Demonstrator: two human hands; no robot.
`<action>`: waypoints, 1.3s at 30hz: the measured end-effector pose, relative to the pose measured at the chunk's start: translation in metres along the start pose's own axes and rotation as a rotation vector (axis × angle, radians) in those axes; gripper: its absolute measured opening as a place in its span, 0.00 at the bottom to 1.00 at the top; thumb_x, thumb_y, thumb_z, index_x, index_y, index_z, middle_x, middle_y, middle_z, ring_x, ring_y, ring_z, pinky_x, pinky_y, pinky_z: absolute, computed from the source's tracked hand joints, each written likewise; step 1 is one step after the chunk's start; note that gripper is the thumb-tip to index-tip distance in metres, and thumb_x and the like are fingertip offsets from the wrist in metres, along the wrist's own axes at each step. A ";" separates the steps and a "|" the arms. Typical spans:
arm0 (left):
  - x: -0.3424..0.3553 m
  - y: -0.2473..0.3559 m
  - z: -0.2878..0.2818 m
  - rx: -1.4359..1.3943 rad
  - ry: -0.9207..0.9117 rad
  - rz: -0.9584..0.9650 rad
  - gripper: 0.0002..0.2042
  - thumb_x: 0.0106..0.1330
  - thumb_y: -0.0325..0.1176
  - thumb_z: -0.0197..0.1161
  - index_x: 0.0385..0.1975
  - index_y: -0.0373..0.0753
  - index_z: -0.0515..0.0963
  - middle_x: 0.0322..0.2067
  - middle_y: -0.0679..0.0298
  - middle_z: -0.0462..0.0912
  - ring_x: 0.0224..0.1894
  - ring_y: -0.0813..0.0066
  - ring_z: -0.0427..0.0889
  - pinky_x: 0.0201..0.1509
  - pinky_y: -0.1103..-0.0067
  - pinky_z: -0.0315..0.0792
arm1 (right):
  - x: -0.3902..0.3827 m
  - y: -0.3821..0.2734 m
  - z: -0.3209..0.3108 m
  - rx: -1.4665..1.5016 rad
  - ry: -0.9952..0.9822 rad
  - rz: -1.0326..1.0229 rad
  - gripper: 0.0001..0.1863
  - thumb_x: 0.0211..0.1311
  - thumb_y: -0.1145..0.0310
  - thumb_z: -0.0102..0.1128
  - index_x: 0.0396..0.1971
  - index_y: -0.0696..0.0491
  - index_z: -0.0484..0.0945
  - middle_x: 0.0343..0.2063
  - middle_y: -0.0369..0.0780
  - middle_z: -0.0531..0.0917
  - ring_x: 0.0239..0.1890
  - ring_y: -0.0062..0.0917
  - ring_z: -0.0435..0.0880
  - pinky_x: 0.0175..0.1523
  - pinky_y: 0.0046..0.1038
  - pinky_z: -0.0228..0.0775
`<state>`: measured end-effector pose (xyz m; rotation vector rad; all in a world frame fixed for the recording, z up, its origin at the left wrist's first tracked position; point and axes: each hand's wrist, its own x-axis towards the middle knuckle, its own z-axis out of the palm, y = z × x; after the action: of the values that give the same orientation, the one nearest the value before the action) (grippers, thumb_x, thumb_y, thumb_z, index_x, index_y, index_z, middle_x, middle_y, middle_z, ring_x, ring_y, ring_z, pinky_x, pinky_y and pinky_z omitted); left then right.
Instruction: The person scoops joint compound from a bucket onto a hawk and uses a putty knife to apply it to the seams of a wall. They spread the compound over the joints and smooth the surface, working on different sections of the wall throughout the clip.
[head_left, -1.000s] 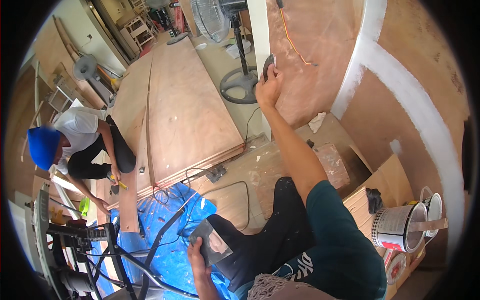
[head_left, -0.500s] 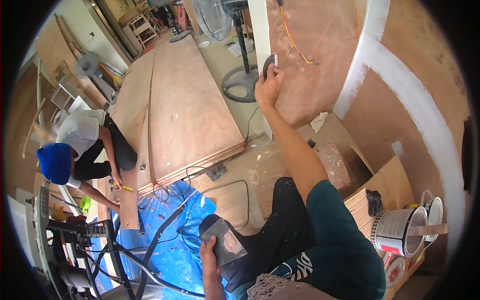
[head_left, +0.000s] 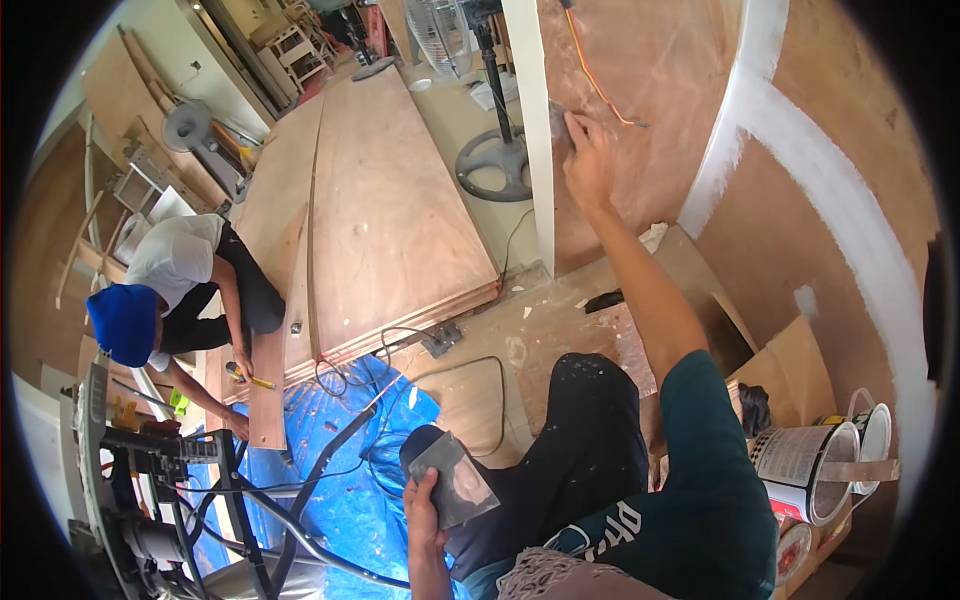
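My left hand grips a square grey plate by its edge, over my thigh. A smear of pinkish-beige putty lies on that plate. Up at the wall, my right hand is closed on a dark, flat putty scraper. The blade is at the brown plywood wall panel, close beside its white edge strip; my fingers partly cover it. To the right of the scraper, a red and yellow wire sticks out of the panel.
At the left a co-worker in a blue cap kneels over a wood strip with a yellow tool. Stacked plywood sheets, a blue tarp, a black metal frame, a stand fan and paint cans surround me.
My right hand has moved right, from the white edge strip onto the panel, with the scraper. The view has shifted slightly. My left hand still holds the plate over my thigh.
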<state>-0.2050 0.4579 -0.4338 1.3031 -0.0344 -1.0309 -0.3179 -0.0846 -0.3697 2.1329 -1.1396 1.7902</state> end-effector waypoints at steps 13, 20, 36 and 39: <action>0.008 0.024 0.058 -0.028 -0.086 0.038 0.20 0.66 0.35 0.60 0.55 0.34 0.71 0.47 0.60 0.80 0.48 0.70 0.80 0.53 0.73 0.75 | -0.058 -0.012 -0.020 0.299 -0.239 0.274 0.20 0.58 0.79 0.57 0.52 0.53 0.78 0.47 0.42 0.77 0.51 0.38 0.75 0.54 0.35 0.69; 0.058 0.064 0.111 -0.372 -0.133 0.049 0.16 0.70 0.39 0.55 0.53 0.39 0.74 0.47 0.63 0.81 0.49 0.69 0.80 0.56 0.70 0.72 | -0.096 -0.147 -0.127 0.769 -0.486 0.358 0.12 0.61 0.76 0.58 0.44 0.59 0.81 0.42 0.45 0.84 0.44 0.31 0.83 0.51 0.29 0.72; 0.046 0.144 0.162 -0.070 -0.408 0.376 0.14 0.69 0.33 0.59 0.50 0.34 0.73 0.41 0.61 0.82 0.40 0.75 0.83 0.44 0.78 0.78 | -0.083 -0.152 -0.206 0.527 -0.518 -0.347 0.29 0.41 0.85 0.60 0.49 0.49 0.82 0.53 0.38 0.81 0.53 0.38 0.82 0.52 0.39 0.75; 0.035 0.164 0.159 0.184 -0.432 0.381 0.17 0.69 0.36 0.58 0.51 0.30 0.73 0.40 0.60 0.82 0.40 0.78 0.82 0.44 0.80 0.78 | -0.046 -0.175 -0.226 0.519 -0.501 -0.508 0.25 0.39 0.81 0.63 0.43 0.47 0.84 0.49 0.34 0.83 0.54 0.35 0.80 0.57 0.44 0.68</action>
<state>-0.1740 0.2990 -0.2696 1.1556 -0.6932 -0.9735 -0.3894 0.1820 -0.2843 2.9245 -0.1147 1.4543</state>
